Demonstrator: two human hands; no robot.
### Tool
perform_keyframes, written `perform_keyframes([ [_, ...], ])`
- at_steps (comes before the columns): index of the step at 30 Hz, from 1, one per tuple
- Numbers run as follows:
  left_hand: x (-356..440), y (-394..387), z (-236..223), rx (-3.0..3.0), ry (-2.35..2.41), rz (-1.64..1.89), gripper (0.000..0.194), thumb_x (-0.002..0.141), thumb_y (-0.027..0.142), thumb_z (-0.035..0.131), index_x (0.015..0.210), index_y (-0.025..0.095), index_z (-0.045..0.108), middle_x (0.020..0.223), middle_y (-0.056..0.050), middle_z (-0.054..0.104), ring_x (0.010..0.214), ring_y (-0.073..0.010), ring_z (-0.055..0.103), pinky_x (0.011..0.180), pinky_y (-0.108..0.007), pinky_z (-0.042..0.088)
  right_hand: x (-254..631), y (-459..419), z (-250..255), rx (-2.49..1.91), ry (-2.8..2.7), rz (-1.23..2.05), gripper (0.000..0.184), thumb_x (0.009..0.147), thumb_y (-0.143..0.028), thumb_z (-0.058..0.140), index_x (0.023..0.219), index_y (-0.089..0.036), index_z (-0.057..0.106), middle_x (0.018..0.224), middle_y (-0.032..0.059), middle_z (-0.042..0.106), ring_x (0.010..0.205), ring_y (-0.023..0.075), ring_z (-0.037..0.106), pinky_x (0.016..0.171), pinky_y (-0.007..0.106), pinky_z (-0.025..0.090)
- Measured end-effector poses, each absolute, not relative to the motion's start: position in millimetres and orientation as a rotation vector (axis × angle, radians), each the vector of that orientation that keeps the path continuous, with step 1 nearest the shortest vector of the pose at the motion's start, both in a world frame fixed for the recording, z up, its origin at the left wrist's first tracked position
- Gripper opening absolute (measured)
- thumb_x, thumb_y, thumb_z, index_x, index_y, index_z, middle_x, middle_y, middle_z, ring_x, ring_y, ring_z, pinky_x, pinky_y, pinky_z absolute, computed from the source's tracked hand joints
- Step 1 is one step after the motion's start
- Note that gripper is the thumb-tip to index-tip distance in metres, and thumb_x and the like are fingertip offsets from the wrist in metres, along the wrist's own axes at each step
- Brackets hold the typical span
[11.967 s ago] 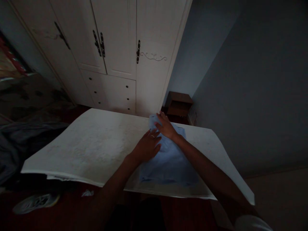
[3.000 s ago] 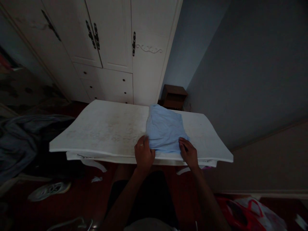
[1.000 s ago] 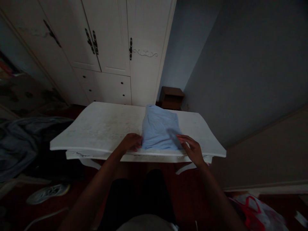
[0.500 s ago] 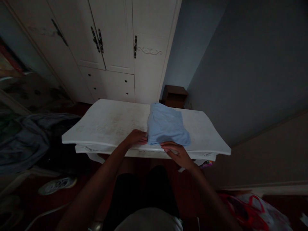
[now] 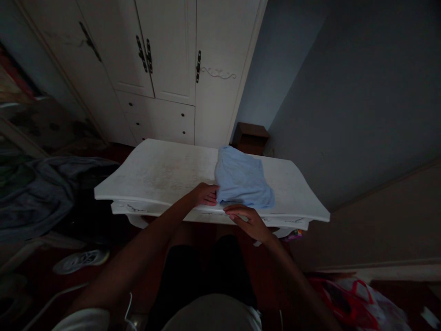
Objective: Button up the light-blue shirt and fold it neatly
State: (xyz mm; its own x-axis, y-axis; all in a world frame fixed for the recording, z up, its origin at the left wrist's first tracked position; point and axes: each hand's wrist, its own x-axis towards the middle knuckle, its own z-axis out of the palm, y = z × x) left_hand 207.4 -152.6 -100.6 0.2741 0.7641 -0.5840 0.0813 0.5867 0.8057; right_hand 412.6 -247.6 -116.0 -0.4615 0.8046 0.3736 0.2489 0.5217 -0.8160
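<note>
A folded light-blue cloth (image 5: 243, 177) lies on a white table (image 5: 161, 172), near its front edge and right of centre. My left hand (image 5: 206, 193) rests at the cloth's near left corner, fingers curled against its edge. My right hand (image 5: 248, 220) is at the table's front edge just below the cloth, fingers stretched toward the left, touching or almost touching the cloth's near edge. I cannot tell whether either hand grips the fabric.
A white wardrobe (image 5: 165, 64) with drawers stands behind the table. A small brown cabinet (image 5: 250, 137) sits in the corner. Grey fabric (image 5: 41, 188) is heaped at the left, a shoe (image 5: 81, 259) lies on the red floor, a red-and-white bag (image 5: 358, 303) at lower right.
Over twelve seconds the cloth went from a long shape to a shorter fold. In the last second my right hand slid from the cloth's right corner to the table's front edge.
</note>
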Motion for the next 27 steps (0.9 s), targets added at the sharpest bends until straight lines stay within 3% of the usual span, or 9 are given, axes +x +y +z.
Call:
perform_keyframes([
  [5,221.6,-142.0,-99.4,0.902,1.316,0.476,0.026,0.072,0.032,0.075,0.07,0.01,0.062,0.056,-0.006,0.061,0.062,-0.0236,0.067,0.07,-0.042,0.058,407.7,-249.2,-117.4,-0.857,-1.966,0.932,0.02,0.094,-0.029,0.057,0.107,-0.029,0.071,0.108,0.0042,0.072,0.103,0.0185,0.066,0.094,0.038,0.05],
  [10,224.3,-144.5,-93.6,0.892,1.251,0.479,0.023,0.073,0.031,0.073,0.076,0.011,0.065,0.064,-0.008,0.066,0.069,-0.0229,0.07,0.073,-0.036,0.059,407.2,-254.7,-117.2,-0.937,-1.899,1.036,0.018,0.092,-0.033,0.059,0.104,-0.029,0.072,0.106,0.004,0.073,0.104,0.0205,0.065,0.095,0.04,0.048],
  [17,226.4,-145.3,-85.8,0.831,1.163,0.511,0.029,0.069,0.033,0.077,0.084,0.01,0.067,0.079,-0.012,0.073,0.074,-0.0245,0.072,0.075,-0.036,0.059,384.4,-258.9,-134.7,-1.021,-1.269,1.547,0.022,0.079,-0.038,0.072,0.096,-0.024,0.073,0.103,0.0056,0.073,0.094,0.0232,0.068,0.085,0.04,0.053],
  [22,230.5,-144.6,-73.6,0.82,1.126,0.588,0.034,0.067,0.034,0.08,0.087,0.009,0.066,0.079,-0.012,0.073,0.073,-0.0245,0.072,0.076,-0.035,0.059,371.6,-247.2,-146.3,-0.769,-0.661,1.726,0.03,0.075,-0.037,0.073,0.096,-0.017,0.069,0.11,0.0102,0.072,0.111,0.0259,0.064,0.105,0.045,0.044],
  [27,228.0,-143.5,-71.0,0.788,1.094,0.669,0.033,0.071,0.031,0.077,0.093,0.009,0.066,0.084,-0.014,0.073,0.074,-0.0239,0.073,0.078,-0.038,0.06,400.6,-237.3,-144.9,-0.677,-0.489,1.57,0.03,0.082,-0.049,0.06,0.09,-0.02,0.063,0.112,0.0111,0.069,0.125,0.0237,0.055,0.113,0.045,0.039],
])
